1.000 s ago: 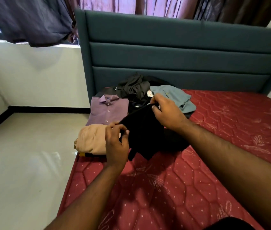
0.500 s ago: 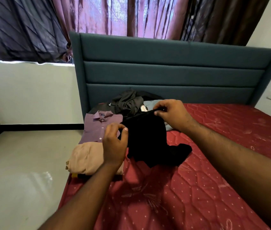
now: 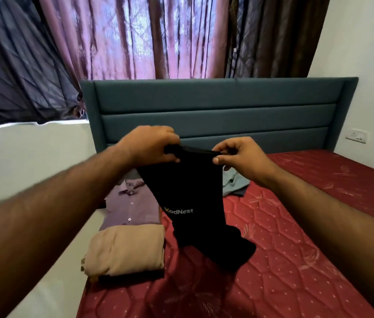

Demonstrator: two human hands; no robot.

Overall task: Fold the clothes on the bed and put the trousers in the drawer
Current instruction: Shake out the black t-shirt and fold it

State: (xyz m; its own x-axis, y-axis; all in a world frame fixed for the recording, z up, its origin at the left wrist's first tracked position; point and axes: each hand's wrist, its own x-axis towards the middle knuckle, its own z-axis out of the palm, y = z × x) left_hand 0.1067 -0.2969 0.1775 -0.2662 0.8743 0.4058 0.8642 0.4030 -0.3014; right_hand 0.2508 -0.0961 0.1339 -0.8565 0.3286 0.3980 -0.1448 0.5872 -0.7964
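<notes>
A black garment (image 3: 192,193) with white lettering hangs in the air over the red mattress (image 3: 284,249). My left hand (image 3: 151,143) grips its top edge at the left. My right hand (image 3: 238,157) pinches the same edge at the right. The garment's lower end touches the mattress. A folded beige garment (image 3: 126,249) lies at the bed's left edge, with a folded purple shirt (image 3: 128,207) just behind it. Part of a grey-blue shirt (image 3: 235,184) shows under my right wrist. The rest of the clothes pile is hidden behind the black garment.
The teal padded headboard (image 3: 215,111) stands behind the bed. Curtains (image 3: 147,37) hang above it. A pale floor (image 3: 50,283) lies left of the bed. A wall socket (image 3: 356,135) is at the right.
Both hands have lifted the black garment up off the bed, so it now hangs down and its lettering shows. The view has tilted upward.
</notes>
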